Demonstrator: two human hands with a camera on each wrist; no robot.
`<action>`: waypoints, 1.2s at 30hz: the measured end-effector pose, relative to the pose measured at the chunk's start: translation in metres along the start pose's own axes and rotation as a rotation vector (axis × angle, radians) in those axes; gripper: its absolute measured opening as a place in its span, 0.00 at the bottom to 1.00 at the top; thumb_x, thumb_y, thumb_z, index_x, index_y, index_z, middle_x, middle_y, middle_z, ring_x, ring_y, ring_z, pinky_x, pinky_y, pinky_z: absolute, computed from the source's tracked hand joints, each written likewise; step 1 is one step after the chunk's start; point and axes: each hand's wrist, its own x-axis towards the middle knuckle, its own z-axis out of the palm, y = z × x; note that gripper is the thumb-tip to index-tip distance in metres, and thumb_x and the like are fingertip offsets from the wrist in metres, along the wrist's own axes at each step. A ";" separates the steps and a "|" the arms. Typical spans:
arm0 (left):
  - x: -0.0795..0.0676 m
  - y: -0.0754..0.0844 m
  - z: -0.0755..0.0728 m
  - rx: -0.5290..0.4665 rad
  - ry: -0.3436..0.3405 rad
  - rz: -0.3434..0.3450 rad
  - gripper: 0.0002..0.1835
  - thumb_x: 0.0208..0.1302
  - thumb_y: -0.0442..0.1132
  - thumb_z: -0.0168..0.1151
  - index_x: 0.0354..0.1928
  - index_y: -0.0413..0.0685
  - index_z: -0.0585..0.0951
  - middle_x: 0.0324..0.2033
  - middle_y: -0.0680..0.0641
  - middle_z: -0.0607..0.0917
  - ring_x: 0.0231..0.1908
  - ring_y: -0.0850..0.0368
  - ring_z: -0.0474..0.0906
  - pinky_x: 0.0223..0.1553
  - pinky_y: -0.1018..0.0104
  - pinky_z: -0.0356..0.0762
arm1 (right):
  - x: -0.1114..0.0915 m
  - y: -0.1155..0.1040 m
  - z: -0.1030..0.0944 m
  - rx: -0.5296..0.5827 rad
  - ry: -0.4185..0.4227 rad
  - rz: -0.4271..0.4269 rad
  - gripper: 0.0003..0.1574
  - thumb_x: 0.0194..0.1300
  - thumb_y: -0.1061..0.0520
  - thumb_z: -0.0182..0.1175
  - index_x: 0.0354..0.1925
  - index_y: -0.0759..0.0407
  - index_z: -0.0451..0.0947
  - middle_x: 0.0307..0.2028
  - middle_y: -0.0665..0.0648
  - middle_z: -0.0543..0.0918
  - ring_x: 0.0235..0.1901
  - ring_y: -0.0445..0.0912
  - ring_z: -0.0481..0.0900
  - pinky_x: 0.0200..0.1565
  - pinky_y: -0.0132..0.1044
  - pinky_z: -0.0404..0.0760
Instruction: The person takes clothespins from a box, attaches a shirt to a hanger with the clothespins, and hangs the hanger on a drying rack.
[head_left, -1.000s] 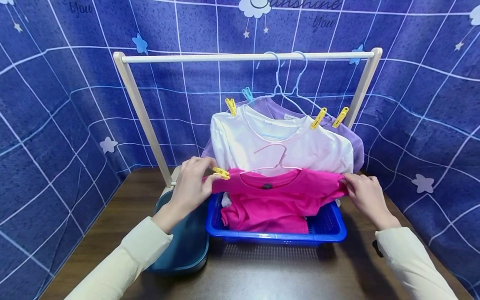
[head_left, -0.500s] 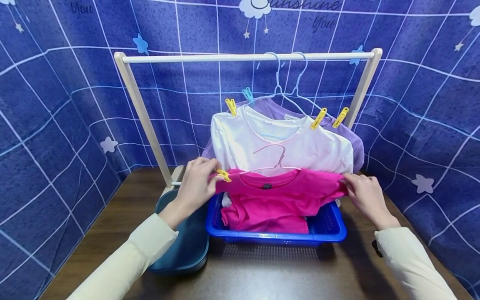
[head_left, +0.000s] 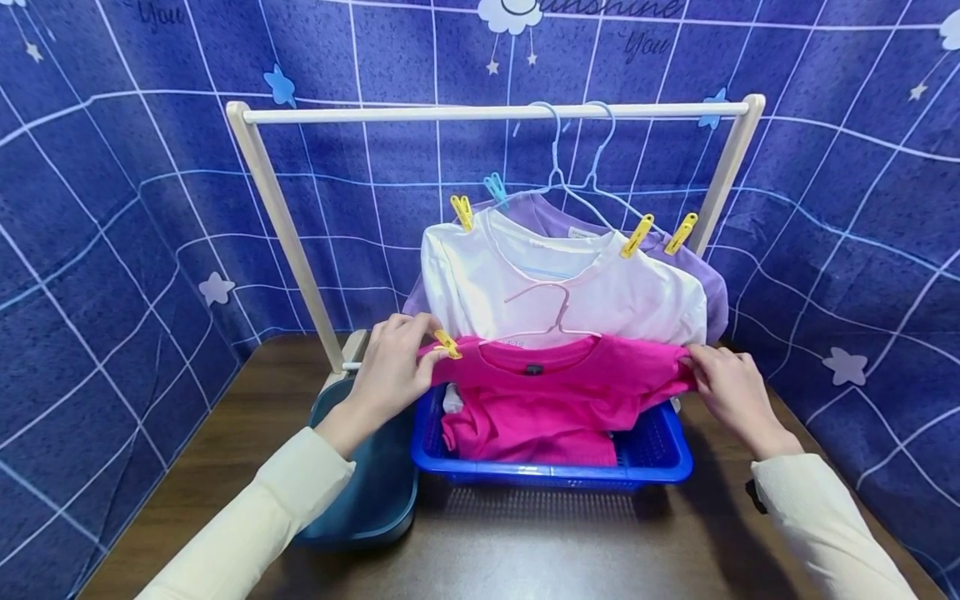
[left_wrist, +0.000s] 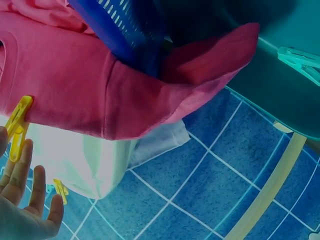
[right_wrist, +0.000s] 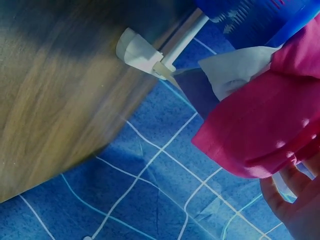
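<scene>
A bright pink T-shirt (head_left: 540, 408) on a pink hanger (head_left: 558, 310) is spread over the blue basket (head_left: 551, 473), its lower part inside. My left hand (head_left: 393, 358) pinches a yellow clothespin (head_left: 447, 343) at the shirt's left shoulder. In the left wrist view the clothespin (left_wrist: 21, 127) overlaps the shoulder edge, and the other fingers (left_wrist: 37, 190) are spread apart. My right hand (head_left: 731, 387) grips the right sleeve between thumb and fingers, stretching it sideways. Part of that hand (right_wrist: 302, 200) lies beyond the frame in the right wrist view.
Behind, a white shirt (head_left: 465, 267) and a purple shirt (head_left: 716, 292) hang by blue hangers from the rack's rail (head_left: 375, 115), with yellow and blue clothespins on them. A dark teal bin (head_left: 375, 500) stands left of the basket, holding a teal clothespin (left_wrist: 302, 62).
My left hand has moved slightly right toward the shirt's shoulder, and the clothespin has tilted more steeply there. The right hand has stayed on the sleeve.
</scene>
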 end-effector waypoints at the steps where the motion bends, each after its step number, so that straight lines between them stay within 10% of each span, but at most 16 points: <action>1: 0.000 -0.001 0.000 -0.003 -0.002 0.003 0.13 0.52 0.39 0.65 0.39 0.46 0.75 0.35 0.48 0.83 0.42 0.50 0.74 0.49 0.51 0.66 | 0.000 0.000 0.000 0.001 -0.012 0.005 0.03 0.59 0.63 0.56 0.28 0.59 0.71 0.28 0.61 0.81 0.27 0.57 0.76 0.30 0.50 0.63; 13: -0.005 -0.013 -0.006 -0.005 -0.051 0.003 0.18 0.52 0.40 0.66 0.44 0.46 0.74 0.38 0.49 0.83 0.42 0.49 0.74 0.45 0.51 0.67 | 0.001 -0.004 -0.001 -0.012 -0.027 0.044 0.04 0.61 0.62 0.53 0.30 0.60 0.72 0.32 0.63 0.82 0.31 0.59 0.76 0.33 0.52 0.63; 36: -0.041 -0.075 0.015 0.216 -0.270 -0.313 0.15 0.54 0.39 0.59 0.43 0.42 0.73 0.39 0.39 0.81 0.40 0.38 0.73 0.42 0.44 0.65 | 0.001 -0.001 0.001 -0.003 -0.018 0.048 0.04 0.61 0.60 0.52 0.33 0.60 0.72 0.31 0.63 0.81 0.30 0.59 0.76 0.33 0.52 0.63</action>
